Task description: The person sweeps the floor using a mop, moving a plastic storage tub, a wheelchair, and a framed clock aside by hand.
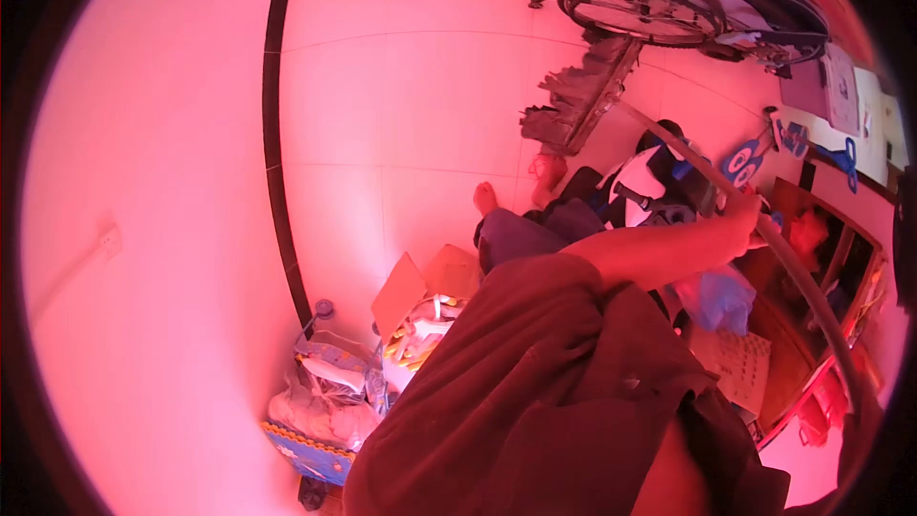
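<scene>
My left hand (750, 215) is closed around the long handle of a mop (690, 153), with the forearm stretched across to the right. The mop's wide flat head (583, 91), edged with ragged dark strips, rests on the tiled floor beyond my bare feet. From my grip the handle curves away toward the lower right edge. Part of my other arm (673, 478) shows at the bottom, but my right hand is out of sight.
A wheelchair (645, 10) stands just past the mop head. Right of my legs are a black-and-white bag-like item (638, 182), a blue plastic bag (721, 298) and an open wooden cabinet (798, 325). An open cardboard box (399, 294) and a filled blue bin (310, 454) sit lower left, near the wall.
</scene>
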Demonstrator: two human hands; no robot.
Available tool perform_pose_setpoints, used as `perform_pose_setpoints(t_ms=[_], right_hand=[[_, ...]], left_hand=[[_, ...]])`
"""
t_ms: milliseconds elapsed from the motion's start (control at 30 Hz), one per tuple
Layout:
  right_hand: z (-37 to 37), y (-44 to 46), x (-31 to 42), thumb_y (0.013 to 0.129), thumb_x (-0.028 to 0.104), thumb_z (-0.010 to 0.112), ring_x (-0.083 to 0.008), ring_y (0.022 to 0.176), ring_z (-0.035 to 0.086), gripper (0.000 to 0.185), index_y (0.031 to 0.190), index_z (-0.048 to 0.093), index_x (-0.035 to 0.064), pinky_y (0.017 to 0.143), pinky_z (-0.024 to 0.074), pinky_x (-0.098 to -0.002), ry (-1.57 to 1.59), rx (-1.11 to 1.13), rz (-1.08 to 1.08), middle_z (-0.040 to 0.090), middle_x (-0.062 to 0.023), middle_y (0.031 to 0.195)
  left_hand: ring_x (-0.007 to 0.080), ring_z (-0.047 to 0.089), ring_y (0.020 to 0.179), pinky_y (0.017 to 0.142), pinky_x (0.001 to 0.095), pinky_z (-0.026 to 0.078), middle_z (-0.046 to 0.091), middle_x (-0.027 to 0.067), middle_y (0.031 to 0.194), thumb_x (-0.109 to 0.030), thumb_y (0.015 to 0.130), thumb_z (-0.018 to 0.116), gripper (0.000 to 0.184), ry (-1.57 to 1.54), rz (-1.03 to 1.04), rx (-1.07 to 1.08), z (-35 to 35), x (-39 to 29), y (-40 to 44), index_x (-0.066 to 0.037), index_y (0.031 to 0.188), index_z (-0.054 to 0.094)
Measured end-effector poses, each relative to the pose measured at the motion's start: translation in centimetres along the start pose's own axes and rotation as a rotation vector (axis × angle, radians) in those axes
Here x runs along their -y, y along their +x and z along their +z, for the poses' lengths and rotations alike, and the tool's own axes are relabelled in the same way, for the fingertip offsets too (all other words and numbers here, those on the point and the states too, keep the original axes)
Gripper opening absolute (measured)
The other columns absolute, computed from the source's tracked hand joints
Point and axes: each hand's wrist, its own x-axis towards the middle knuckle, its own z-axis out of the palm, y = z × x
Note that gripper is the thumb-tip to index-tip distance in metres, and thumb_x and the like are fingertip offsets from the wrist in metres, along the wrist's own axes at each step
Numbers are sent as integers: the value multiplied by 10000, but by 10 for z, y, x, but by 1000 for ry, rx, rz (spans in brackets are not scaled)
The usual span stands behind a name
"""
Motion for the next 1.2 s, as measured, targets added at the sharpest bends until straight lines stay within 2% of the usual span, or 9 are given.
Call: perform_pose_setpoints(t_ms=[67,233,333,400,467,600,900,1067,1200], right_hand=[[-27,-10,-8,803,155,586,-366,843,620,463,1245,511,45,697,499,-425,-147,249,17,625,-197,1017],[-74,-35,-19,796,165,602,-368,898,615,451,1222,534,34,729,502,-389,25,244,20,616,-205,1053],[-92,-36,-18,789,151,608,-348,834,622,424,1187,555,13,704,498,-379,55,258,-24,629,-194,1020],[-102,-24,-12,768,97,623,-219,698,545,392,1145,579,-1,621,463,-323,167,255,69,605,-141,865],[-109,-28,-16,740,35,652,-105,621,448,367,1100,602,-15,543,411,-264,263,238,94,547,-58,733],[-110,-18,-71,713,-11,674,-68,611,417,369,1076,610,-20,510,372,-235,251,326,301,504,15,713],[-85,75,-39,701,-22,673,-71,621,389,339,1031,599,-41,517,341,-229,380,493,80,449,25,709],[-57,145,-2,713,73,733,-119,616,416,385,1071,602,22,532,383,-287,16,428,-327,481,-34,718],[4,176,47,636,120,743,-178,695,500,442,1053,617,40,623,427,-315,156,287,-466,557,-72,798]], left_hand=[[246,565,671,629,492,565,502,82,814,-257,888,534,230,-16,-15,52,10,7,-13,-136,1047,421],[226,572,681,667,470,547,518,71,812,-225,882,551,140,-104,-35,215,19,-18,-88,-128,940,468],[230,572,650,666,438,541,527,74,772,-191,871,545,115,-246,99,248,-29,-54,-3,-102,863,472],[233,585,614,588,423,537,495,75,709,-192,831,580,195,-256,219,-26,-17,-48,-8,-68,753,452],[233,588,636,615,401,542,514,82,724,-175,858,543,176,-299,159,5,-7,-38,-51,-62,763,447],[241,599,701,664,368,546,530,97,775,-139,882,514,145,-346,180,71,-3,-47,-95,-45,802,441],[256,590,788,751,397,510,531,114,804,-151,884,528,156,-506,408,119,-86,-97,-159,-37,797,466],[258,573,799,768,396,507,531,125,826,-55,824,519,57,-565,546,200,-173,-139,-184,-26,826,471],[278,555,792,757,376,497,530,125,812,1,755,502,82,-636,744,-30,-237,-183,-224,2,835,483]])
